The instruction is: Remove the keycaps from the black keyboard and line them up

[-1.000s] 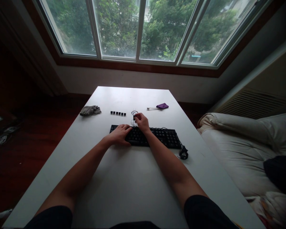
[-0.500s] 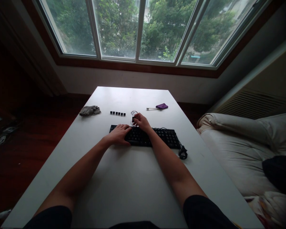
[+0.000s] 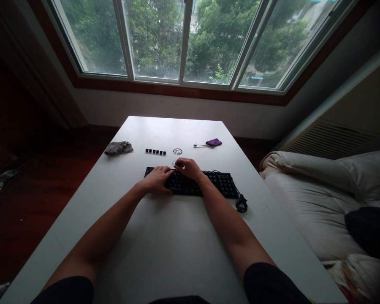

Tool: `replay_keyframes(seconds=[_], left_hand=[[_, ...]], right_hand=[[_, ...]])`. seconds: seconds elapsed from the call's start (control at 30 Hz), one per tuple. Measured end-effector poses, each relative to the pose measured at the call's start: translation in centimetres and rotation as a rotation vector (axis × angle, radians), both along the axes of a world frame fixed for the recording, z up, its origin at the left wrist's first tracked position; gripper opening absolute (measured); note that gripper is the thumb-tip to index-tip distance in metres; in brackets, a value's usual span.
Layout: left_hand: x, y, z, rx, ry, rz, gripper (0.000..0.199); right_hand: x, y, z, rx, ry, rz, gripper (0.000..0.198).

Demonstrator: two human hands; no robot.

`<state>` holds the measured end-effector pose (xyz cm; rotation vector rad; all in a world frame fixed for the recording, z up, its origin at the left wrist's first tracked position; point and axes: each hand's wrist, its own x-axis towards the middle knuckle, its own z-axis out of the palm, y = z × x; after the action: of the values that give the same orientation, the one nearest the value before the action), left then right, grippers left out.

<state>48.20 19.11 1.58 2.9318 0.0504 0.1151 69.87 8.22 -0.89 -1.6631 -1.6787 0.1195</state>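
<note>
A black keyboard (image 3: 220,182) lies across the white table, its cable bundled at the right end. My left hand (image 3: 158,179) rests on the keyboard's left part, fingers stretched out and thumb along the near edge. Above the keyboard's far edge, my right hand (image 3: 189,167) pinches a small black piece that looks like a keycap (image 3: 178,163). A thin wire loop (image 3: 174,164) shows at these fingertips; whether they hold it I cannot tell. Beyond the left hand, several black keycaps (image 3: 156,152) stand in a row. A round wire-like item (image 3: 177,151) lies to their right.
A grey crumpled cloth (image 3: 118,147) lies at the table's left edge. On the far right are a purple cloth (image 3: 214,142) and a thin stick (image 3: 201,146). The cable bundle (image 3: 241,204) lies beside the keyboard. A pale sofa (image 3: 291,198) stands right of the table (image 3: 164,245).
My right hand has lowered slightly toward the keyboard and turned, bringing the keycap nearer the keys. The round wire item behind it shows more fully. My left hand stays in place.
</note>
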Motion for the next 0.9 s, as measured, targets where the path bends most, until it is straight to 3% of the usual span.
replay_keyframes(seconds=[0.13, 0.3, 0.4, 0.5, 0.6, 0.73, 0.9], left_hand=[[0.0, -0.1, 0.1, 0.008, 0.016, 0.017, 0.094], [0.0, -0.1, 0.2, -0.004, 0.016, 0.015, 0.093], [0.0, -0.1, 0.1, -0.016, 0.007, 0.015, 0.092], [0.0, 0.0, 0.1, -0.038, -0.001, 0.013, 0.092], [0.0, 0.1, 0.2, -0.072, -0.011, 0.010, 0.090], [0.5, 0.2, 0.5, -0.115, -0.052, 0.076, 0.069], [1.7, 0.3, 0.2, -0.206, -0.224, 0.312, 0.037]], right_hand=[[0.1, -0.3, -0.4, 0.021, -0.071, -0.072, 0.021], [-0.1, -0.6, -0.6, 0.045, 0.039, -0.085, 0.030], [-0.3, -0.6, 0.0, 0.081, 0.226, -0.101, 0.035], [-0.2, -0.6, 0.8, 0.192, 0.480, -0.209, 0.039], [0.0, -0.5, 0.8, 0.212, 0.567, -0.237, 0.041], [0.1, 0.1, -0.4, 0.180, 0.646, -0.173, 0.043], [-0.1, 0.5, -0.9, 0.166, 0.707, -0.101, 0.043]])
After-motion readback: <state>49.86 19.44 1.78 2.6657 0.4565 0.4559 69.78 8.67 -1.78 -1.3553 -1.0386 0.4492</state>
